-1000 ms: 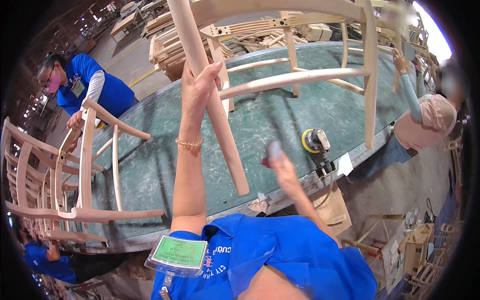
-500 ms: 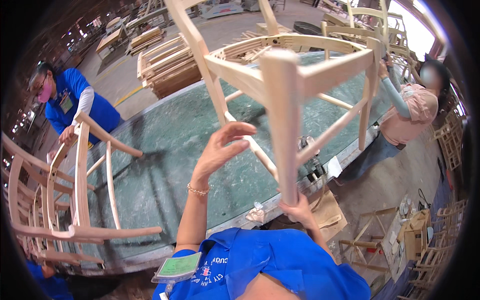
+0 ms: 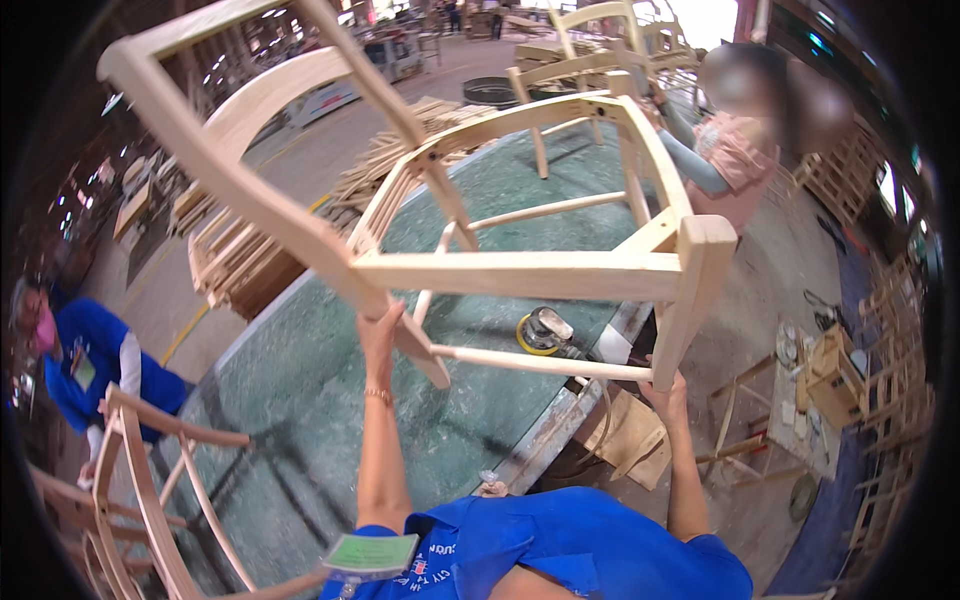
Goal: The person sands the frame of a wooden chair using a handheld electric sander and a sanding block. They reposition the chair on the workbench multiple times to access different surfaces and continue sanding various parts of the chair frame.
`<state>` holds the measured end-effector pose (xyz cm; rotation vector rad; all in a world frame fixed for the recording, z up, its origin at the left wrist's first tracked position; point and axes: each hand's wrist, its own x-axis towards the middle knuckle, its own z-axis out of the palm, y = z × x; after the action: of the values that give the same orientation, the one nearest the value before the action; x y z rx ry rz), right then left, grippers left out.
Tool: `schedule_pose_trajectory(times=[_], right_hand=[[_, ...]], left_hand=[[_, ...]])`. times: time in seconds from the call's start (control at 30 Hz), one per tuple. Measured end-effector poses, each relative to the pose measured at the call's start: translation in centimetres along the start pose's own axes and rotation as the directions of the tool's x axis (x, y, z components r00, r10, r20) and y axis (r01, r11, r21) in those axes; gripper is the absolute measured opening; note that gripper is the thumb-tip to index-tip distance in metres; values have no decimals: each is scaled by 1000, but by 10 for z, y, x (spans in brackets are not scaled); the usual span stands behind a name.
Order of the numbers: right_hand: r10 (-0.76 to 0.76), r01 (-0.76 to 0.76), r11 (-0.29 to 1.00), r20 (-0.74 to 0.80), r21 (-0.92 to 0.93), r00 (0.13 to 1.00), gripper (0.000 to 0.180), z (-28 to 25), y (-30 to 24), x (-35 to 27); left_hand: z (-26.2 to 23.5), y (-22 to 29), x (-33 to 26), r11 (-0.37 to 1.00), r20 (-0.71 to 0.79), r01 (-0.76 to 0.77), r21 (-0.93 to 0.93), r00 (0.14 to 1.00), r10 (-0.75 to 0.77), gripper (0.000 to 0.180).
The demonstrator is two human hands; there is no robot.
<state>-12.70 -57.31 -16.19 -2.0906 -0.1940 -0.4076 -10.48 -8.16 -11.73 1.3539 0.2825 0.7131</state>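
Note:
A pale, unfinished wooden chair frame (image 3: 520, 275) is held up above a green-topped worktable (image 3: 320, 400), its backrest toward the upper left and its seat without a panel. My left hand (image 3: 379, 340) is closed around one leg just below the seat rail. Low on another leg, near the end of a round stretcher, my right hand (image 3: 670, 400) grips the wood; some of its fingers are hidden behind the leg. Under the chair, a hand sander (image 3: 545, 330) with a yellow rim lies on the tabletop.
More chair frames (image 3: 150, 490) stand at the table's left end, beside a person in blue (image 3: 110, 360). Across the table, a person in pink (image 3: 735, 160) works at another chair (image 3: 575, 75). Stacked wood (image 3: 240, 265) lies beyond the table. A cardboard piece (image 3: 630, 440) is at its right edge.
My left hand, open beside the chair before, now grips its leg. The chair has turned, so its backrest shows at the upper left. My view has shifted, and the sander shows more fully.

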Motion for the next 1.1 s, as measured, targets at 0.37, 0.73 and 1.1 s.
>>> schedule_pose_trajectory(times=[0.37,0.73,1.1], right_hand=[[-73,48,990,190,136,979,51,12,24,41],[-22,-102,919,305,382,952,50,82,-4,187],[-214,198,892,-7,406,977,68,105,-25,232]], left_hand=[[-49,58,-73,952,-279,-37,305,952,127,45],[-22,126,11,935,-260,-156,320,934,245,42],[-4,137,59,936,-192,-186,297,949,250,29]])
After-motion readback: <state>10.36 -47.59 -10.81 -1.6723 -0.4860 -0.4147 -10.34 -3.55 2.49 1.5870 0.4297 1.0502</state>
